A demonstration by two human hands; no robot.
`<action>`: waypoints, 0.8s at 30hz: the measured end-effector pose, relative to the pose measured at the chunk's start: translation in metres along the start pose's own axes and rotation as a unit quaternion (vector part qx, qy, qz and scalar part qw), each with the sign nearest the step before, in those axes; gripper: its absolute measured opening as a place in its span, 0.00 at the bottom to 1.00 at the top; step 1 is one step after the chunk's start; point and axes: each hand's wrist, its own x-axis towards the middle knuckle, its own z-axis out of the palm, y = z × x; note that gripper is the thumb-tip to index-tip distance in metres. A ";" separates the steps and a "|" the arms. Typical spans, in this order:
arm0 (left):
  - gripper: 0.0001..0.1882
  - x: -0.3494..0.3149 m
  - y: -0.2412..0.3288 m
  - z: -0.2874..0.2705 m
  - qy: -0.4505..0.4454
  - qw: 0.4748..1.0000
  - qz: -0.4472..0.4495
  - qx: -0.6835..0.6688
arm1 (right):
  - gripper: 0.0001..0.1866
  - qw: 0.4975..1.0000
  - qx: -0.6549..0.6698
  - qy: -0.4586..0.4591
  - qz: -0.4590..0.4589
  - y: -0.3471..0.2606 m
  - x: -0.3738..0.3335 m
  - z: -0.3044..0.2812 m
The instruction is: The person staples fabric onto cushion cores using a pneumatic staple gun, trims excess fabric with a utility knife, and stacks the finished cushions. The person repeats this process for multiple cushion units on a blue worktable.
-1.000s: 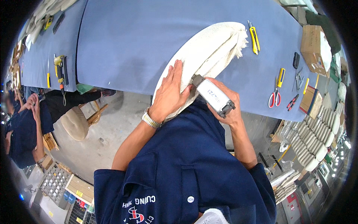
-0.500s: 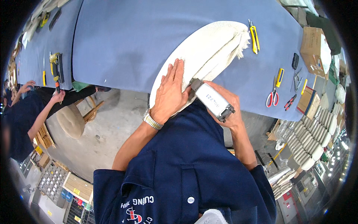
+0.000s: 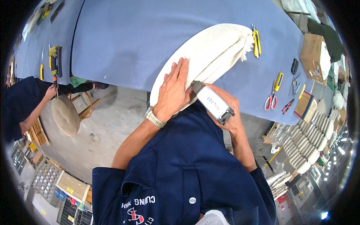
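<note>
A cream fabric-covered pad point(image 3: 217, 41), curved along its far side and frayed at its right end, lies across the near edge of the blue table. My left hand point(image 3: 172, 88) rests flat on its near left part, fingers stretched out, thumb close to the fold. In my right hand point(image 3: 228, 108) is a silver and black staple gun point(image 3: 213, 100), fingers wrapped around it. Its dark nose meets the folded fabric beside my left thumb. The exact contact point is hidden. Just past the frayed end lies a yellow utility knife point(image 3: 256, 43).
Right on the blue table point(image 3: 123, 37) lie scissors point(image 3: 274, 92), red-handled pliers point(image 3: 288, 106) and a cardboard box point(image 3: 314, 58). Left, a co-worker's hand point(image 3: 51, 91) is near a yellow staple gun point(image 3: 55, 63); a round-seated stool point(image 3: 65, 116) stands below. Stacked cushions point(image 3: 305, 142) sit lower right.
The whole view has shifted slightly. Both my hands, the staple gun and the pad keep nearly the same places relative to each other. At left, the co-worker's arm has moved.
</note>
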 end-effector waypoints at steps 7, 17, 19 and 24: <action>0.54 0.004 0.006 0.006 -0.007 1.000 0.002 0.002 | 0.32 0.995 0.061 -0.023 0.074 -0.003 0.008 0.000; 0.41 0.009 -0.085 0.002 -0.115 0.960 -0.036 -0.251 | 0.30 1.000 -0.002 0.022 0.011 -0.004 0.011 0.010; 0.41 -0.004 -0.066 -0.004 -0.093 0.971 0.006 -0.220 | 0.32 0.999 -0.019 0.030 0.006 -0.002 0.006 0.013; 0.45 -0.021 -0.036 0.000 -0.024 0.995 0.043 -0.092 | 0.33 0.999 -0.030 0.040 0.002 0.008 -0.002 0.018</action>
